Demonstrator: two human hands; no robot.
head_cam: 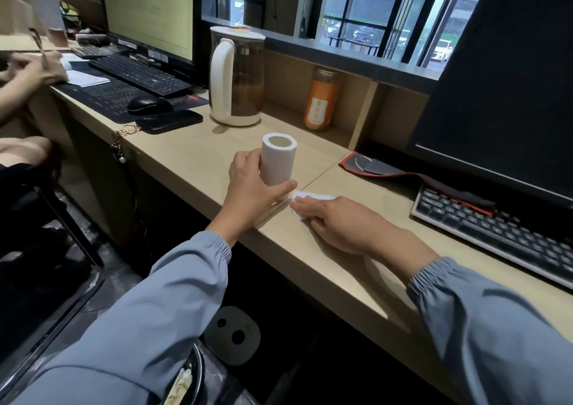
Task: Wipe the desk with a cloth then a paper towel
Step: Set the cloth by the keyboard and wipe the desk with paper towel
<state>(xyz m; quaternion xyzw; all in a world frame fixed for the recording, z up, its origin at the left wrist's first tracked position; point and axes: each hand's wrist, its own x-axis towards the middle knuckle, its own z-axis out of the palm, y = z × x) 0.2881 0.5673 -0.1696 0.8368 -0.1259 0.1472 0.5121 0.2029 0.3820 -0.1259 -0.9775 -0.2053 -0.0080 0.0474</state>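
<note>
The left hand (251,187) grips the paper towel roll (279,159), with the fingers behind it and the thumb across its lower front. The roll stands upright with its long axis vertical, and the open core faces up. It is over the near middle of the desk (192,156). The thumb hides its lower end, so I cannot tell if it touches the desk.

Just to the right of the roll, a torn paper towel sheet (310,196) lies flat on the desk near the front edge. The right hand (338,225) rests on it, palm down. Its fingers are rather straight, point to the left and press the sheet.

Behind the roll stands a pitcher (237,76) with a clear body and a white lid. Its white handle is turned to the left, and there is brown liquid in its lower part. To its right, in the niche under the window ledge, an upright bottle (321,101) holds orange content. Its label carries writing, but this is too small to read.

A black phone (169,121) lies left of the pitcher, and a keyboard (496,228) lies at the right.
</note>
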